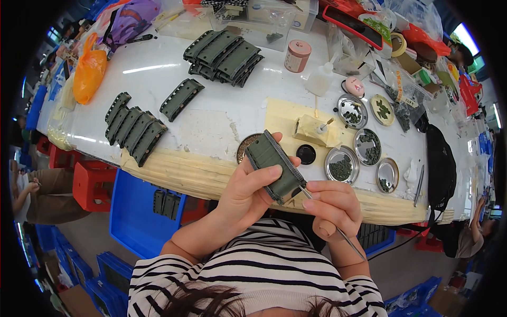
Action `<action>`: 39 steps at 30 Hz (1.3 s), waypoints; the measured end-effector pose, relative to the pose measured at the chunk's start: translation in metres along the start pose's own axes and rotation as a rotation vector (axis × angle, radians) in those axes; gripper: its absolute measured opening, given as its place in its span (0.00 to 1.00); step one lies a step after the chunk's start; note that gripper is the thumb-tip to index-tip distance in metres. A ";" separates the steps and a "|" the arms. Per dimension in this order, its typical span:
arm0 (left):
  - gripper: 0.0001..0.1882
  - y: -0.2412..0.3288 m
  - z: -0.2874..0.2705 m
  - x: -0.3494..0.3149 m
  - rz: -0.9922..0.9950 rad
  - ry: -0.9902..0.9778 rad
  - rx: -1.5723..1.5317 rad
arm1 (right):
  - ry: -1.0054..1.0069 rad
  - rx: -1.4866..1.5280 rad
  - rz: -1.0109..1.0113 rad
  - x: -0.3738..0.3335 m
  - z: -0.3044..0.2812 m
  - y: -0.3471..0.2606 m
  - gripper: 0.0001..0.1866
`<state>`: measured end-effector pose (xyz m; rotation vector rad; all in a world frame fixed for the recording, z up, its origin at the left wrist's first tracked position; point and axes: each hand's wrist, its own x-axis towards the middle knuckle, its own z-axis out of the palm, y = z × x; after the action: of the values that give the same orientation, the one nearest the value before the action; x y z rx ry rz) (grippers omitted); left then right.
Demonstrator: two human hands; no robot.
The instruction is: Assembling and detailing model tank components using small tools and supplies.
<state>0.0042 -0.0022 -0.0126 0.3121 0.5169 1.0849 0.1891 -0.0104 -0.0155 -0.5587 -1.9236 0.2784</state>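
Observation:
My left hand is wrapped round a dark green, curved, ridged plastic part, its thumb pressed on the face. In my right hand is a pair of thin metal tweezers, with the tip at the part's lower right edge. Whether the tip grips a small piece is too small to tell. A finger of the right hand has a tan wrap. Beyond the part stand round metal dishes of small green pieces, a yellow block with a small bottle and a black cap.
Similar green parts are stacked at the far middle and lined up at the left. A pink jar, a phone with a red case, a black cap-like cloth item and an orange bag lie around. A blue crate sits below the table.

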 end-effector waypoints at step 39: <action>0.29 0.019 -0.012 0.010 -0.128 -0.258 -0.772 | 0.007 -0.034 0.025 0.036 0.000 -0.005 0.19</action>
<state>-0.0127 0.0151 -0.0157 -0.2566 -0.1293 1.0226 0.1759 0.0032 0.0154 -0.6056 -1.9191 0.2596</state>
